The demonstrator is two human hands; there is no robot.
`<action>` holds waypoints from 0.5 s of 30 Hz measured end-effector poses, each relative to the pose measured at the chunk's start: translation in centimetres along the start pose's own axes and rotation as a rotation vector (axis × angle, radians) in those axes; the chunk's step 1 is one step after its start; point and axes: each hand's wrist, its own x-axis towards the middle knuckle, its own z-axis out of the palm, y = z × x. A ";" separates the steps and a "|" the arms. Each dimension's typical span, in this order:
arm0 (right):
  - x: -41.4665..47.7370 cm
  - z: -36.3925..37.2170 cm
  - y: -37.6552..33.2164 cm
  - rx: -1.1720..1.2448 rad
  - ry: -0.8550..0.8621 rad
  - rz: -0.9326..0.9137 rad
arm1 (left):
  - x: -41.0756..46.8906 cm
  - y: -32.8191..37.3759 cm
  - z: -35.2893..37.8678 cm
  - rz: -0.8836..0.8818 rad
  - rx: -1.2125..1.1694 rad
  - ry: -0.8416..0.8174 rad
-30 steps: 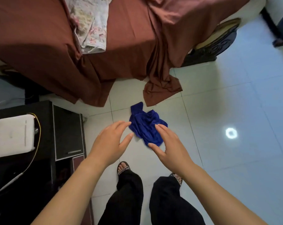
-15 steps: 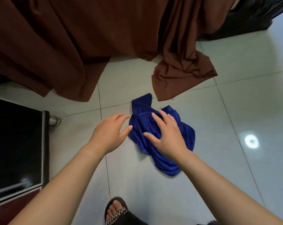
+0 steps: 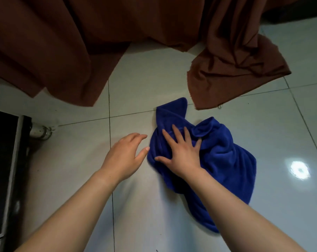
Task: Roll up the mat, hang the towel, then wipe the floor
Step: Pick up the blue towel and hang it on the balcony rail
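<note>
A crumpled blue cloth (image 3: 225, 160) lies on the pale tiled floor (image 3: 135, 84), right of centre. My right hand (image 3: 181, 151) lies flat on the cloth's left part, fingers spread and straight. My left hand (image 3: 125, 155) hovers just left of the cloth with relaxed fingers, its thumb tip near the cloth's edge; it holds nothing. The cloth's lower end runs under my right forearm.
A brown sheet (image 3: 99, 42) hangs from the bed across the top, one corner (image 3: 232, 79) lying on the floor just beyond the cloth. A dark cabinet (image 3: 3, 170) stands at the left edge, with a small metal foot (image 3: 39, 131) beside it. A light glare (image 3: 299, 170) shows at right.
The view has dropped closer to the floor. My right hand has come down flat onto the blue cloth, and my left hand has moved up beside the cloth's edge.
</note>
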 end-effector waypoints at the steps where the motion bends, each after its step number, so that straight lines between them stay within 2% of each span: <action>1: -0.3 0.7 0.2 -0.040 0.030 -0.012 | -0.2 0.0 0.2 -0.001 0.002 -0.009; 7: -1.3 1.3 0.8 0.038 0.222 -0.068 | 0.1 0.6 0.6 0.030 -0.030 -0.007; 10: -2.4 -0.1 1.4 0.152 0.281 -0.070 | 0.2 1.6 0.7 0.059 -0.058 0.012; 15: -5.1 -3.3 3.8 0.230 0.528 -0.005 | 0.6 3.6 0.8 0.120 -0.106 0.036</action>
